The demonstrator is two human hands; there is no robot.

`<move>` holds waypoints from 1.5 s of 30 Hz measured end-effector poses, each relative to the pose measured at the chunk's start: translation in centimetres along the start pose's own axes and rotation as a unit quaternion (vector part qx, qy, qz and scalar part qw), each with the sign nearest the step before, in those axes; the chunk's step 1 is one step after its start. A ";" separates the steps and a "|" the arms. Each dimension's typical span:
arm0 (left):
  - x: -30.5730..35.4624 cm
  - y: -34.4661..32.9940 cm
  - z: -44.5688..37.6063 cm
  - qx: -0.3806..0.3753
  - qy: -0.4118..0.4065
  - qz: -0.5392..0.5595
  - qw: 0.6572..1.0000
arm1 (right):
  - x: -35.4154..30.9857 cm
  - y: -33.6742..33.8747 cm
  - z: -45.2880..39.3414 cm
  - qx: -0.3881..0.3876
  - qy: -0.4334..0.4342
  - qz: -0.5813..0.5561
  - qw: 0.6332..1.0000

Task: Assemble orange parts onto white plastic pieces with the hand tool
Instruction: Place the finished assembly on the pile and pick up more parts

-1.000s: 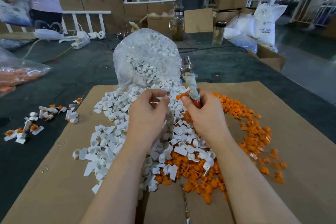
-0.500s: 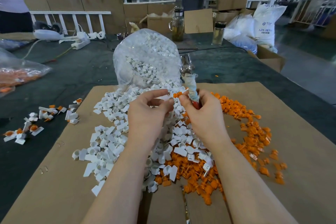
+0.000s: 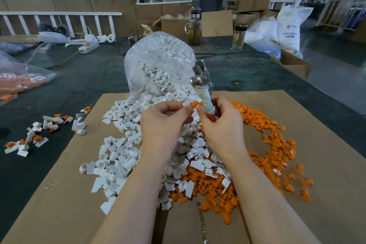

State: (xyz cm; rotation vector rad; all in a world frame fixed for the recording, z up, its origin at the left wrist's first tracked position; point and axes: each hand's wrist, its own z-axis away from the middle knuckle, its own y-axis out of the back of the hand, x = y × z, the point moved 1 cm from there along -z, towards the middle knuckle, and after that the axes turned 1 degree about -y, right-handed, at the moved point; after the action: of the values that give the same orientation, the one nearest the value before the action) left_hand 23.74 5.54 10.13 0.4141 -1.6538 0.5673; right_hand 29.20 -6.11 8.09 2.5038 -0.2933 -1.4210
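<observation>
Left hand (image 3: pixel 164 123) pinches white piece (image 3: pixel 185 103) with orange part (image 3: pixel 194 104); right hand (image 3: pixel 221 125) grips hand tool (image 3: pixel 204 89). Tiny part could slip if misaligned.

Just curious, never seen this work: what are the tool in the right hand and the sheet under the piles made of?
The hand tool looks like metal: its head is silvery and shiny. Its handle seems wrapped in pale tape or cloth over red. The sheet looks like brown corrugated cardboard: matte, with a seam and staples.
</observation>
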 end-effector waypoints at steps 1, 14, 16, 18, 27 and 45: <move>0.0 0.0 0.0 0.000 -0.001 0.005 1.000 | -0.1 0.0 0.0 0.006 0.004 -0.001 1.000; 0.1 -0.2 0.2 -0.007 -0.082 -0.063 0.995 | -0.2 0.3 0.1 0.023 0.018 0.016 0.999; 0.0 -0.1 0.2 -0.009 -0.086 -0.065 0.994 | -0.2 0.3 0.0 0.022 0.022 0.020 0.999; 0.0 -0.1 0.1 -0.008 -0.092 -0.071 0.993 | -0.2 0.3 -0.1 0.022 0.025 0.025 0.999; -0.2 -0.1 0.1 -0.003 -0.113 -0.096 0.989 | -0.3 0.1 0.0 0.024 0.020 0.020 0.999; -0.6 0.0 -0.5 0.048 -0.084 -0.088 0.991 | -0.4 0.2 -0.4 -0.074 -0.024 -0.027 0.997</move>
State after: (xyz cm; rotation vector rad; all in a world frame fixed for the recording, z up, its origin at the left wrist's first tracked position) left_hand 24.26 5.83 9.56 0.6861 -1.7330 0.4913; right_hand 29.31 -6.20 8.65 2.3782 -0.1249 -1.4674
